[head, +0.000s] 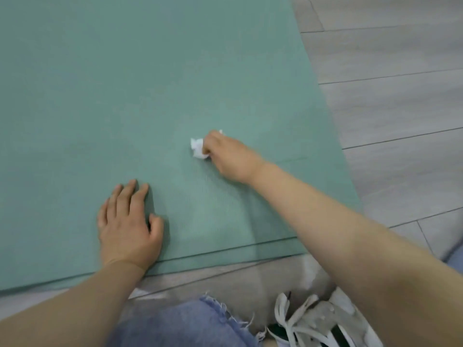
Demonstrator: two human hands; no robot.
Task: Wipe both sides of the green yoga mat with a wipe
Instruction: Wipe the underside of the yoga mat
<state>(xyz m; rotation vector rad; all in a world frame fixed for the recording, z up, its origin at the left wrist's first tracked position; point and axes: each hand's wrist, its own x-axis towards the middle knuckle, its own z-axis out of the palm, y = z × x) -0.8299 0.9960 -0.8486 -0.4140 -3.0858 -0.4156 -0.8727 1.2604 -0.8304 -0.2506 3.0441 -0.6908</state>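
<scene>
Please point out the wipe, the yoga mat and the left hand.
wipe (197, 148), head view, crumpled white part beside the fingers.
yoga mat (125, 83), head view, bare green surface.
left hand (129, 225), head view, back of hand.

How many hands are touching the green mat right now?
2. The left hand lies flat on the green mat near its front edge. The right hand is farther out toward the middle, pressing a crumpled white wipe onto the mat.
</scene>
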